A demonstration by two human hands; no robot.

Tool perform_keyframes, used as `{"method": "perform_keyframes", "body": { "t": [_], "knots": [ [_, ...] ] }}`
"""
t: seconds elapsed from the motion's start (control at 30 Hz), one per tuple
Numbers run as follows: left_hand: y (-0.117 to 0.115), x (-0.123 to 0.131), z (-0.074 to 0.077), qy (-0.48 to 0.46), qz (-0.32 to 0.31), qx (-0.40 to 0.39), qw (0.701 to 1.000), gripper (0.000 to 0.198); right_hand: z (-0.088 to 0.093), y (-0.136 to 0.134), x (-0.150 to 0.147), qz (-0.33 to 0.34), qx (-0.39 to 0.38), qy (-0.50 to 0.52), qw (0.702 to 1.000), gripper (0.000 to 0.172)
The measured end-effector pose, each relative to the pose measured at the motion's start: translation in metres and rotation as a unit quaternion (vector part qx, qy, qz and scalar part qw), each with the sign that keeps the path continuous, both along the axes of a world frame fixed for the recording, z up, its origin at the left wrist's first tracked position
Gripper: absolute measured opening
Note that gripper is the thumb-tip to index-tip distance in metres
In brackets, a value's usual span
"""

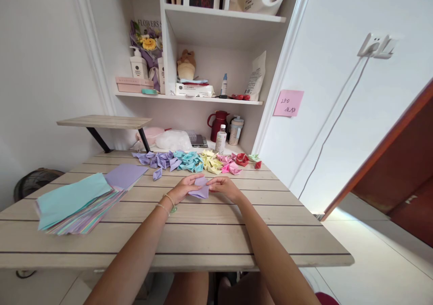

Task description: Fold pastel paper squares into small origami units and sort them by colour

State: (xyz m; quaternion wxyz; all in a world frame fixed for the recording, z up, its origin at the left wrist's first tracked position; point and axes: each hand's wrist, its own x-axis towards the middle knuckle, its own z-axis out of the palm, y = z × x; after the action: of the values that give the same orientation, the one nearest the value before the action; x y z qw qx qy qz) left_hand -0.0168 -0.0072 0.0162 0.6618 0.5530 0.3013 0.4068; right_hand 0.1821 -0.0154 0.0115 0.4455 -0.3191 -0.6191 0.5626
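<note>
A small folded sheet of purple paper [200, 189] is held between my two hands, just above the table's middle. My left hand [184, 187] grips its left edge, thumb at the front and fingers behind. On the paper's right side, my right hand [223, 187] pinches the edge between thumb and fingertips. Just beyond, folded paper pieces lie in a row by colour: purple [164, 159], blue [190, 161], yellow [211, 161], pink [230, 166], red [242, 159] and green [253, 158]. One purple piece [157, 174] lies apart, nearer to me.
A fanned stack of coloured paper [74, 201] covers the table's left side, with purple sheets [126, 175] behind it. A small raised shelf [104, 121] stands at the back left. Along the back are a bottle [221, 139], a red jug [219, 125] and a tumbler [236, 131].
</note>
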Motion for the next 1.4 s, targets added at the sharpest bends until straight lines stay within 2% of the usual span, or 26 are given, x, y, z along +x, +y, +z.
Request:
{"method": "perform_keyframes", "body": {
  "t": [0.2,0.4,0.47,0.57,0.73,0.83,0.93,1.0,1.1,1.17,1.27,1.4],
  "knots": [
    [0.0,0.001,-0.001,-0.017,-0.035,-0.01,0.999,0.067,-0.001,-0.001,-0.004,-0.003,0.018,0.014,1.0,0.022],
    [0.002,-0.003,0.001,-0.064,-0.046,-0.048,0.996,0.057,-0.001,-0.003,-0.009,0.082,0.033,-0.001,0.996,0.034],
    [0.002,-0.005,0.001,-0.069,-0.057,-0.059,0.994,0.054,-0.002,-0.003,-0.01,0.086,0.039,-0.013,0.995,0.032],
    [0.002,-0.006,0.001,-0.051,-0.074,-0.072,0.993,0.051,-0.004,-0.001,-0.011,0.038,0.054,-0.03,0.997,0.025],
    [0.002,-0.002,-0.001,-0.026,-0.048,-0.071,0.996,0.044,-0.009,0.007,-0.011,-0.069,0.045,-0.045,0.996,0.032],
    [0.001,0.002,-0.002,-0.005,-0.046,-0.039,0.998,0.05,-0.012,0.009,-0.011,-0.119,0.05,-0.026,0.991,0.035],
    [0.0,0.006,-0.003,0.024,-0.021,0.004,0.999,0.066,-0.013,0.008,-0.013,-0.129,0.042,0.012,0.991,0.053],
    [0.001,0.008,-0.004,0.031,0.021,0.026,0.999,0.075,-0.013,0.008,-0.014,-0.134,0.027,0.032,0.99,0.061],
    [0.004,0.008,-0.006,0.021,0.09,0.042,0.995,0.079,-0.014,0.008,-0.015,-0.134,0.011,0.036,0.99,0.059],
    [0.006,0.007,-0.007,0.02,0.107,0.042,0.993,0.074,-0.014,0.009,-0.015,-0.118,0.005,0.023,0.993,0.053],
    [0.008,0.007,-0.009,0.036,0.096,0.041,0.994,0.057,-0.017,0.011,-0.014,-0.1,-0.008,-0.001,0.995,0.045],
    [0.009,0.009,-0.011,0.055,0.109,0.06,0.991,0.05,-0.022,0.011,-0.015,-0.148,-0.026,0.01,0.989,0.046]
  ]
}}
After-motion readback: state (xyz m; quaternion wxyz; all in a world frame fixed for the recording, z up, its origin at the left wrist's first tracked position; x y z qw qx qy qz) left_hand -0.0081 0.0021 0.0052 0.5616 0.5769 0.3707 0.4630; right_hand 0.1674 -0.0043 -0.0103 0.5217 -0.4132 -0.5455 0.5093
